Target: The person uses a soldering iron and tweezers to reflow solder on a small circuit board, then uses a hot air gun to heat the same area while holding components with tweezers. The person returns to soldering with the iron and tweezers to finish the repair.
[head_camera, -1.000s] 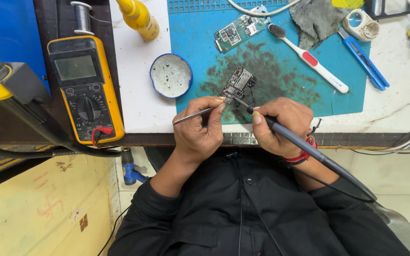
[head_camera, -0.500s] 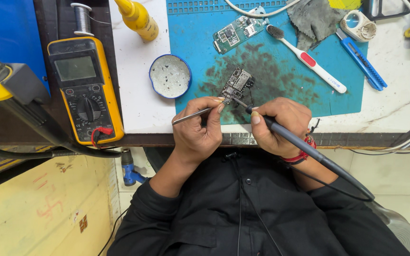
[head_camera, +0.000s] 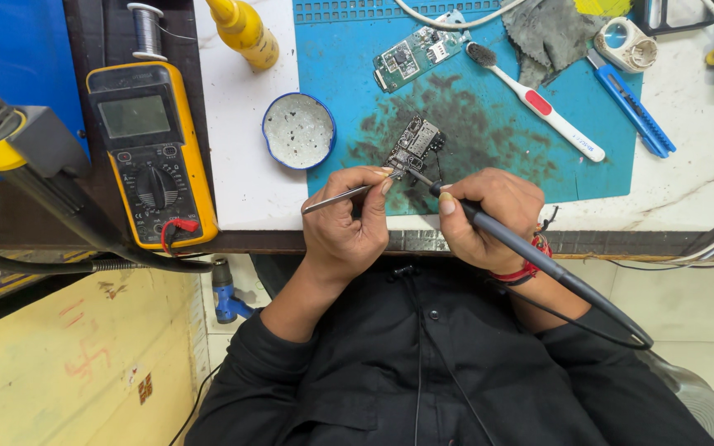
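Working at the mat [head_camera: 340, 91] edge: tweezers [head_camera: 349, 196], soldering iron [head_camera: 530, 252], small board [head_camera: 415, 145].

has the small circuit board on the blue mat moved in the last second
No. The small circuit board sits the same way beside the round blue tin, on the same dark stain of the blue mat.

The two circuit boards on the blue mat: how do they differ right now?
The small dark board sits on the mat's blackened patch, under the tips of the tweezers in the left hand and the soldering iron in the right hand. The green board is longer, lies untouched farther up on cleaner mat. Both lie flat and tilted alike.
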